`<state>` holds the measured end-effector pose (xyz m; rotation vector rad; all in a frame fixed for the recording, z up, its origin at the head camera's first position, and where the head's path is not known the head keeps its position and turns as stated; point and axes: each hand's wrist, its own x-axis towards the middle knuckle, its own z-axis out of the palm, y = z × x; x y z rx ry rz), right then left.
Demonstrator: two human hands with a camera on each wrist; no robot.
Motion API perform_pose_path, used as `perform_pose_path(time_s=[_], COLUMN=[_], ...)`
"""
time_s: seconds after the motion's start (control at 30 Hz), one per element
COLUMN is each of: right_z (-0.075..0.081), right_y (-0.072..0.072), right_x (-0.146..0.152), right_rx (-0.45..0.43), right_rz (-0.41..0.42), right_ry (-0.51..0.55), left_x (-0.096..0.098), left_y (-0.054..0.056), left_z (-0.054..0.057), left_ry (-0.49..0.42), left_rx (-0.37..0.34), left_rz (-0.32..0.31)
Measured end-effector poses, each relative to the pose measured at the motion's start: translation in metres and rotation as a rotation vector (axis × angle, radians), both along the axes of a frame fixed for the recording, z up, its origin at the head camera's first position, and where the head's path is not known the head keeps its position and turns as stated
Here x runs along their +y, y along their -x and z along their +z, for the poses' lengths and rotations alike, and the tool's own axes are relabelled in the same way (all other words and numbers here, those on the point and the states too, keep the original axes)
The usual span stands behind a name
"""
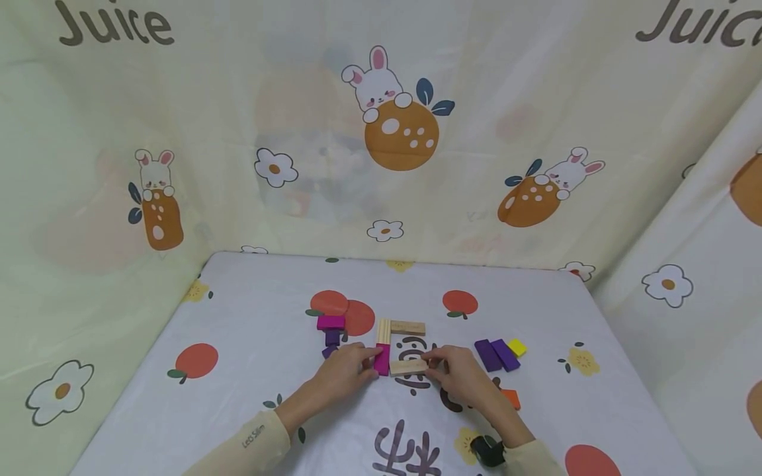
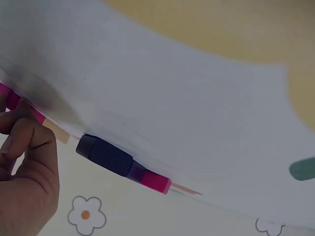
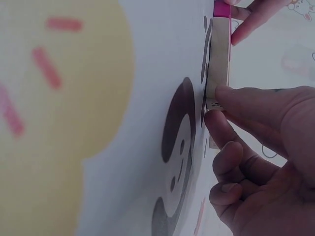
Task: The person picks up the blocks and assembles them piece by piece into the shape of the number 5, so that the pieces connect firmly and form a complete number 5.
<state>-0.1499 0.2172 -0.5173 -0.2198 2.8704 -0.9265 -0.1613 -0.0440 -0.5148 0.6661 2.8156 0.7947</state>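
Note:
Near the table's middle, my left hand (image 1: 342, 373) holds a magenta wooden block (image 1: 382, 361) between thumb and fingertips. My right hand (image 1: 467, 377) pinches the right end of a plain wooden block (image 1: 407, 367), whose other end meets the magenta block. In the right wrist view, the thumb lies on that plain block (image 3: 219, 54) and a finger is at its end. Beyond the magenta block stand pale wooden pieces (image 1: 383, 330) in line with it, and another plain block (image 1: 408, 328) extends right from them. Together these pieces outline three sides of a rectangle.
Left of the hands, another magenta block (image 1: 331, 322) and dark purple blocks (image 1: 332, 338) lie in a row. At right are two purple blocks (image 1: 488, 356), a yellow block (image 1: 517, 348) and an orange block (image 1: 510, 398), partly behind the right wrist. Printed cloth covers table and walls.

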Motion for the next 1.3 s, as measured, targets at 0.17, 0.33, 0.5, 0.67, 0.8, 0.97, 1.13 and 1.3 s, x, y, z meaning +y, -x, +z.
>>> perform_pose_path(time_s=[0.17,0.33,0.5,0.67,0.8,0.97,1.13,1.3], right_z=[-0.001,-0.002,-0.002,0.002,0.009,0.018,0.017,0.015], right_y=[0.001,0.001,0.0,-0.003,-0.01,-0.022,-0.032,-0.04], right_x=[0.001,0.001,0.0,0.003,0.011,0.026,0.045,0.06], right_rx=[0.006,0.001,-0.009,0.01,0.055,0.086,0.081,0.057], right_rz=[-0.001,-0.008,-0.016,-0.01,-0.013,-0.048,-0.087,-0.118], right_ry=[0.005,-0.004,-0.012,-0.019,-0.01,-0.008,-0.032,-0.04], left_x=[0.0,0.0,0.0,-0.001,-0.003,-0.004,-0.003,-0.001], left_y=[0.0,-0.001,-0.001,-0.001,0.0,0.0,0.001,0.005], left_z=[0.0,0.001,0.001,-0.001,-0.001,0.001,0.0,-0.002], left_ry=[0.0,-0.005,-0.008,-0.016,-0.012,-0.028,-0.014,-0.019], left_rx=[-0.001,0.011,0.007,0.018,0.041,0.099,0.169,0.219], left_rz=[0.002,-0.013,-0.012,-0.004,0.012,0.01,-0.007,-0.027])
